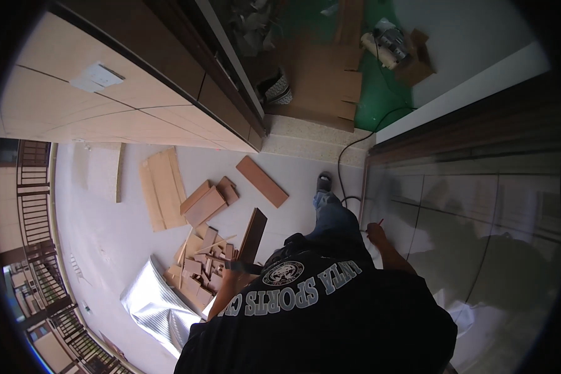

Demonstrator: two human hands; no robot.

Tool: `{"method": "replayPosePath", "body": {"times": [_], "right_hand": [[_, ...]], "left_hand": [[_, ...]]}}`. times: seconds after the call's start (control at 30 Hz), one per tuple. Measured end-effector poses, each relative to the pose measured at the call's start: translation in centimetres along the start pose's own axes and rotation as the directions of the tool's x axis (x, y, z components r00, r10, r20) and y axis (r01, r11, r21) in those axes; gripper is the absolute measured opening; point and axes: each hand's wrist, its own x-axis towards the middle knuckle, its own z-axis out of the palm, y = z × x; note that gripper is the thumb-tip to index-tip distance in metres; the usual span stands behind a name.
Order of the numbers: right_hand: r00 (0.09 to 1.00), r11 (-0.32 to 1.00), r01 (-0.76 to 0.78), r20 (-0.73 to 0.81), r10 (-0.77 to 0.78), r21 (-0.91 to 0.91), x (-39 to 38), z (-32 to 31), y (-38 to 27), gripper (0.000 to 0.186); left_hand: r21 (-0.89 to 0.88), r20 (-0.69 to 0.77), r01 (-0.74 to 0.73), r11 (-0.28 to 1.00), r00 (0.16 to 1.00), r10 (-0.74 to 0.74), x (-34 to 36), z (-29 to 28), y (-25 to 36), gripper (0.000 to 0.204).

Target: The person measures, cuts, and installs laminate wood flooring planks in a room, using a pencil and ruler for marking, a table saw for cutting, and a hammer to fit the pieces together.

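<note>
A person in a black shirt stands on a pale floor point(100, 240), seen from above. The left hand point(230, 275) seems to grip the near end of a dark brown plank point(253, 234), raised beside a heap of wood offcuts point(196, 267); its fingers are partly hidden. The right hand point(374, 232) pinches a red pencil point(381, 222). The step looks like marking; next calls for steadying plank and pencil together.

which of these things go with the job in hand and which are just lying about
Likely the job:
brown plank at the left hand
red stick in the right hand
loose brown planks, probably

Seemingly just lying about:
silver sheet
cardboard sheet
open box
</note>
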Motion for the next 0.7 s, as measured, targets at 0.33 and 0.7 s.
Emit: {"method": "replayPosePath", "body": {"times": [0.33,0.7], "right_hand": [[0.946,0.971,0.173,-0.302,-0.116,0.168,18.2,-34.1,-6.0,0.034],[0.926,0.983,0.179,-0.343,-0.157,0.033,40.2,-61.9,-14.1,0.041]], "left_hand": [[-0.105,0.059,0.147,0.984,0.988,-0.141,18.2,-21.0,26.4,0.050],[0.015,0.199,0.023,1.000,0.980,-0.026,47.8,-34.4,42.0,0.066]]}}
